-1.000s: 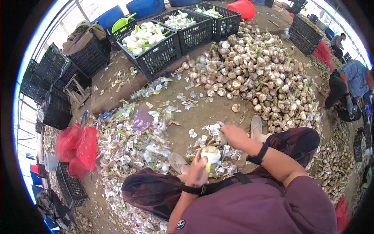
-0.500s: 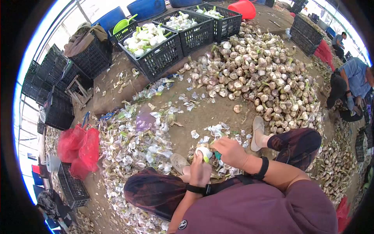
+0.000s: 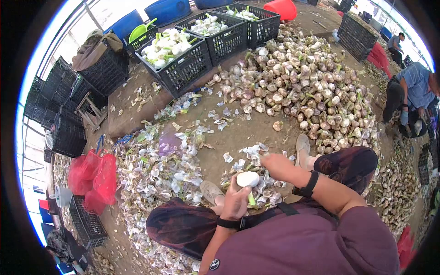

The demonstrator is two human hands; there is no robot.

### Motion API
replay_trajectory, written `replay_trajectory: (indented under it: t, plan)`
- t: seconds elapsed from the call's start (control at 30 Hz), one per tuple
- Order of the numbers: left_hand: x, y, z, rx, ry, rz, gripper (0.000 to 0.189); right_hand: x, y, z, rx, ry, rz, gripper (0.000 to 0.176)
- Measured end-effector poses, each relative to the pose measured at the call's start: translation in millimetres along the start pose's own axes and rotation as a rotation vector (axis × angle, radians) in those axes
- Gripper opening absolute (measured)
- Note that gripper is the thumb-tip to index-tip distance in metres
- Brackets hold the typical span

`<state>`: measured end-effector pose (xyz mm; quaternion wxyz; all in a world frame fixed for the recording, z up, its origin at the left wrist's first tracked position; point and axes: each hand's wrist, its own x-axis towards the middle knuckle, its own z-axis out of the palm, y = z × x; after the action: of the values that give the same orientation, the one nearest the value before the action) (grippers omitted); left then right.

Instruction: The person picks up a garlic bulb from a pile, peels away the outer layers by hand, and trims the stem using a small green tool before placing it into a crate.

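Note:
My left hand (image 3: 235,202) is closed around a garlic bulb (image 3: 248,179). The bulb is white and smooth, and its green stem points down towards my lap. Just right of the bulb and apart from it, my right hand (image 3: 277,167) is curled closed. Its fingers face away from the camera, so what they hold is hidden. Loose garlic skins (image 3: 269,198) lie on the ground below both hands, between my shoes.
A big heap of unpeeled garlic (image 3: 302,82) lies ahead to the right. Black crates (image 3: 181,75) of white bulbs stand at the back. Peelings (image 3: 156,183) and a red mesh bag (image 3: 103,176) are at left. A co-worker (image 3: 415,89) sits at far right.
My right hand has moved up and away from the bulb; the teal thing seen by it earlier is out of sight. The bulb has turned in my left hand, showing a broad white side.

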<state>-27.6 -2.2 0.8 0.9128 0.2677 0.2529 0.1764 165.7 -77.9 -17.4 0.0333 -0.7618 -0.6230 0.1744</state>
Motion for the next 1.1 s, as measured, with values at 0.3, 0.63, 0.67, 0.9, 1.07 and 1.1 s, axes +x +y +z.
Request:
replay_trajectory:
  t: [0.3, 0.63, 0.67, 0.9, 1.07, 1.1]
  plan:
    - [11, -4, -6, 0.334, 0.095, 0.237, 0.065, -9, -3, -18, 0.556, 0.076, -0.094, 0.039]
    - [22, -24, -22, 0.434, 0.191, 0.195, 0.072, 15, -8, 42, 1.672, -0.216, 0.383, 0.048]
    - [25, -23, -21, 0.39, 0.212, 0.196, 0.07, 16, -3, 48, 1.874, -0.206, 0.504, 0.038]
    - [41, -36, -23, 0.375, 0.334, 0.093, 0.056, 82, 91, -53, 1.496, 0.051, 0.055, 0.021]
    - [42, -18, -6, 0.791, 0.341, 0.007, 0.053, 172, 166, -207, 1.306, 0.644, -0.082, 0.029]
    - [46, -22, -6, 0.63, 0.369, -0.01, 0.053, 193, 191, -210, 1.194, 0.691, -0.155, 0.027]
